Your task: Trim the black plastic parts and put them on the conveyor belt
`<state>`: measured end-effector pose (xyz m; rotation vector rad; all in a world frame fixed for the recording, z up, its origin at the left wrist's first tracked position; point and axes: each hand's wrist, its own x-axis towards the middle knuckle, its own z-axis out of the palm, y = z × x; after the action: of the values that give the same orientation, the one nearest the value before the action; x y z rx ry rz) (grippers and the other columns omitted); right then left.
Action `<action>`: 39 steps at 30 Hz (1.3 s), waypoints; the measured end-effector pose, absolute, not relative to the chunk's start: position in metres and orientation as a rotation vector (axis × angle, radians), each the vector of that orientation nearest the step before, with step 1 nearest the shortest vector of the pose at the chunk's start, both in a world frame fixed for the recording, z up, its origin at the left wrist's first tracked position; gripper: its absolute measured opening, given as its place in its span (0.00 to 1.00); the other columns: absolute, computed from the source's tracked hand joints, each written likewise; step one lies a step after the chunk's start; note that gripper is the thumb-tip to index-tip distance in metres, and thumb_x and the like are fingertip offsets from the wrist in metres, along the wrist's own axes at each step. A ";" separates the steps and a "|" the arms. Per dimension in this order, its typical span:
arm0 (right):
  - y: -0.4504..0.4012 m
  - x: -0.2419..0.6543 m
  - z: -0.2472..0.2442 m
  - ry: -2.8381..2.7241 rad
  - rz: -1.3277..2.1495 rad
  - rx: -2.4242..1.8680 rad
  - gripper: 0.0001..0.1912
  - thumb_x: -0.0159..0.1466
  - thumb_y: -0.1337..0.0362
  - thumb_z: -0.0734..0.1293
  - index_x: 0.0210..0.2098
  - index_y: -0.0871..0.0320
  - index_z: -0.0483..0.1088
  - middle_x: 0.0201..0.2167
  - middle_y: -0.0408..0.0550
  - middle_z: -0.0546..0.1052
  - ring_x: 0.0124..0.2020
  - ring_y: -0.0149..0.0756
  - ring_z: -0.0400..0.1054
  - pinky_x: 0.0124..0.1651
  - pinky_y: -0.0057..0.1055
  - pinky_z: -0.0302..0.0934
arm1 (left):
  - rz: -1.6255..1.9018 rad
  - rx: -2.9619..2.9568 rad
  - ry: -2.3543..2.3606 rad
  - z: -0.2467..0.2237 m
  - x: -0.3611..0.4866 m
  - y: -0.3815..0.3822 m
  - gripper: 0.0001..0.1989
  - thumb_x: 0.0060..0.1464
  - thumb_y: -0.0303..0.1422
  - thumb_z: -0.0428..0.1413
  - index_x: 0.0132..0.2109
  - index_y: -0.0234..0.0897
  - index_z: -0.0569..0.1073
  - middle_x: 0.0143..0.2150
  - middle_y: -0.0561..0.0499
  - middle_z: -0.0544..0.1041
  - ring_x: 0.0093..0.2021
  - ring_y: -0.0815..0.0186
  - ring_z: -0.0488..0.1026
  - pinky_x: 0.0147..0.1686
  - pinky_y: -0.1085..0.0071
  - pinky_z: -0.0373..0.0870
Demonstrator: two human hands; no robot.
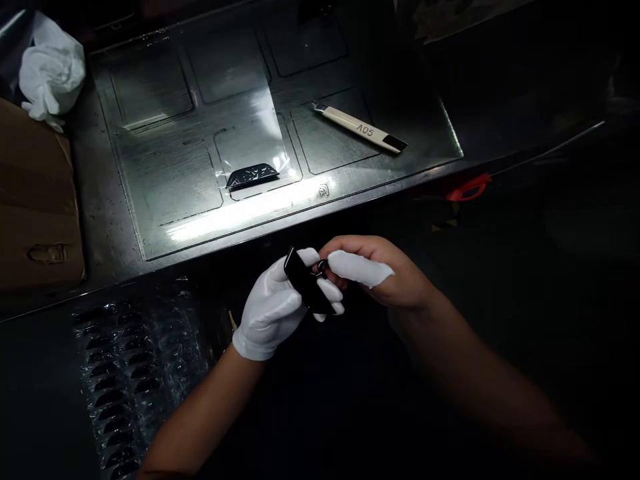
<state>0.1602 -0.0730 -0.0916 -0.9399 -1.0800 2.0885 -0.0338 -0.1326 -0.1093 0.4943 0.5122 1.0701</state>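
Observation:
A glossy black trapezoid-shaped piece (306, 283) is held tilted in front of the table edge. My left hand (273, 310), in a white glove, is closed around it with the thumb on one side and fingers behind. My right hand (383, 267) is bare apart from a white cover over the thumb. Its thumb and fingers pinch a small black curved part (320, 268) against the face of the piece. Whether that part is joined to the piece, I cannot tell. The remaining right fingertips are partly hidden.
A clear sheet (165, 157) covers the metal table. On it lie a cutter marked A05 (357, 128) and another black piece (253, 175). A cardboard box (37, 200) and crumpled white cloth (53, 67) stand left. Below is a plastic tray (165, 360) of black pieces; a red handle (469, 189) is right.

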 end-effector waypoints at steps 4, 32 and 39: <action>-0.073 0.163 -0.094 -1.116 2.096 -0.982 0.13 0.71 0.54 0.72 0.37 0.57 0.82 0.28 0.41 0.80 0.28 0.25 0.70 0.31 0.20 0.65 | 1.056 0.455 0.528 -0.110 -0.032 -0.132 0.23 0.64 0.41 0.64 0.63 0.42 0.76 0.42 0.43 0.86 0.36 0.57 0.84 0.29 0.71 0.76; -0.065 0.161 -0.103 -2.046 0.801 -0.602 0.30 0.66 0.67 0.75 0.66 0.42 0.74 0.50 0.48 0.85 0.46 0.44 0.79 0.47 0.41 0.74 | 1.045 0.325 0.687 -0.109 -0.050 -0.139 0.37 0.63 0.60 0.57 0.58 0.28 0.79 0.34 0.40 0.84 0.28 0.58 0.82 0.25 0.70 0.76; -0.073 0.164 -0.115 -2.064 0.850 -0.656 0.26 0.64 0.68 0.76 0.60 0.41 0.79 0.58 0.49 0.78 0.51 0.45 0.76 0.48 0.38 0.75 | 1.084 0.318 0.584 -0.106 -0.046 -0.143 0.23 0.66 0.44 0.62 0.63 0.40 0.76 0.39 0.46 0.85 0.35 0.59 0.84 0.29 0.73 0.79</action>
<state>0.1641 -0.0727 -0.1152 -0.6563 -2.0642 0.8501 -0.0462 -0.1426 -0.1055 0.3177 0.5836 1.0843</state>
